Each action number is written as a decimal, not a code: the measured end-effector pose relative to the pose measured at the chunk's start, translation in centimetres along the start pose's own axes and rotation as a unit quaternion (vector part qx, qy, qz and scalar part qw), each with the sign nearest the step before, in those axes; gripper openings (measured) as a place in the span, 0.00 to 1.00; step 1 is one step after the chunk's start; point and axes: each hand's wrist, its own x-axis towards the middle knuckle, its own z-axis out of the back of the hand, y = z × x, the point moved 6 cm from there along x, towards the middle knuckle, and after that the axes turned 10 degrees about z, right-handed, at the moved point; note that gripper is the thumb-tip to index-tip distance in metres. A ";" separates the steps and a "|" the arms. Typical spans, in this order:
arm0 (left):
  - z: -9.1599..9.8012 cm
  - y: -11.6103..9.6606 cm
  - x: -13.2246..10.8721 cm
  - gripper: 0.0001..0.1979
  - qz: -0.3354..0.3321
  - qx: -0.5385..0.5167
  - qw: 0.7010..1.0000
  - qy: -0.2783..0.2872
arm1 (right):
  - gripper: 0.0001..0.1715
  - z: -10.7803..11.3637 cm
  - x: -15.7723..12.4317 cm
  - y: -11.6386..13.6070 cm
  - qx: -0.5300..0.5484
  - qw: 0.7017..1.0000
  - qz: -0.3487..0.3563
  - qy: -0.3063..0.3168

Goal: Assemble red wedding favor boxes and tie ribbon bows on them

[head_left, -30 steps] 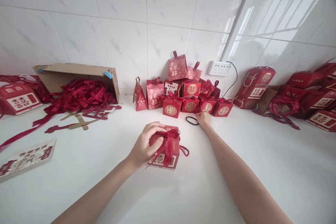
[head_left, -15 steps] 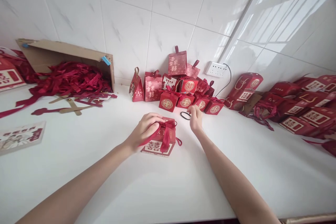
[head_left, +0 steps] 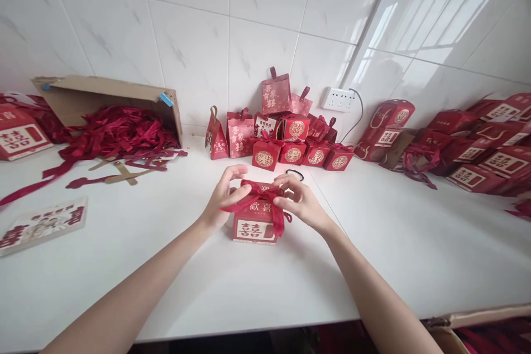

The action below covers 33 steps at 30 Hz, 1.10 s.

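A small red gift box (head_left: 255, 229) with a white double-happiness panel stands upright on the white table before me. Tied across its top is a red ribbon (head_left: 277, 218) in a bow, with tails hanging over the front and left. My left hand (head_left: 222, 196) is at the box's left edge, its thumb against the bow and its fingers apart. From the right, my right hand (head_left: 302, 202) has thumb and fingers round the bow's right side. Behind the box lies a thin black ring (head_left: 294, 175), apart from both hands.
Several finished-looking red boxes (head_left: 265, 155) stand stacked against the tiled wall. On the left, a cardboard box (head_left: 103, 84) spills red ribbons; a flat printed card (head_left: 45, 224) lies nearer. More red boxes (head_left: 468, 177) are piled at right, below a white power strip (head_left: 338, 99).
My right hand has left the black ring and come to the bow. My left hand has lifted its fingers off the box top. The box has turned to face me more squarely.
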 end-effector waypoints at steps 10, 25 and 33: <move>-0.1 0.5 0.0 0.12 0.052 0.072 0.995 -0.054 | 0.30 -0.5 -0.7 -0.6 -0.013 0.979 -0.199 -0.029; -0.4 -0.3 -0.4 0.18 0.143 0.132 0.980 -0.031 | 0.19 -0.5 -0.4 -0.3 0.123 0.970 -0.206 -0.019; -0.3 0.6 0.3 0.20 0.146 0.090 0.984 -0.052 | 0.16 -0.8 -0.3 0.1 0.152 0.973 -0.173 -0.027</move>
